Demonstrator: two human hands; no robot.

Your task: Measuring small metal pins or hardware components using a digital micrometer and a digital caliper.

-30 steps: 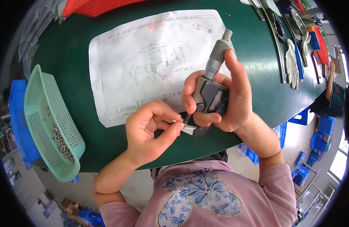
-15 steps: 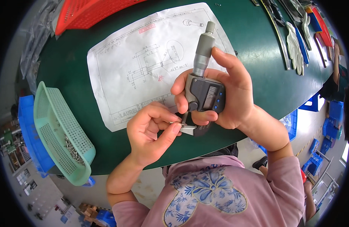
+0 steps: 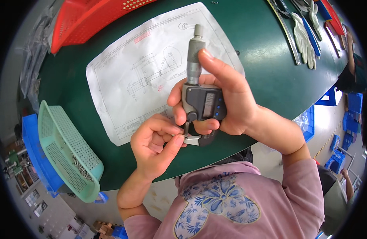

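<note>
A digital micrometer [image 3: 194, 100] with a grey thimble is gripped in my right hand [image 3: 233, 99], its thimble pointing away from me. My right thumb lies against the thimble, and the fingers wrap round the body and frame. My left hand [image 3: 151, 145] pinches a small metal pin [image 3: 174, 135] between thumb and forefinger. The pin's end is at the micrometer's jaws, between spindle and anvil; the fingertips partly hide it, so the exact contact cannot be made out. Beneath both hands lies a paper technical drawing [image 3: 108, 91].
On the green table [image 3: 267, 83] stands a red basket [image 3: 78, 30] at the far left. A mint-green basket [image 3: 68, 147] holding small metal parts sits at the left edge, beside a blue bin [image 3: 38, 149]. White gloves [image 3: 304, 42] and a steel ruler [image 3: 285, 34] lie far right.
The whole view has shifted a little. Both hands and the micrometer appear further left and slightly nearer, with the pin still at the jaws. Another person shows more at the lower right.
</note>
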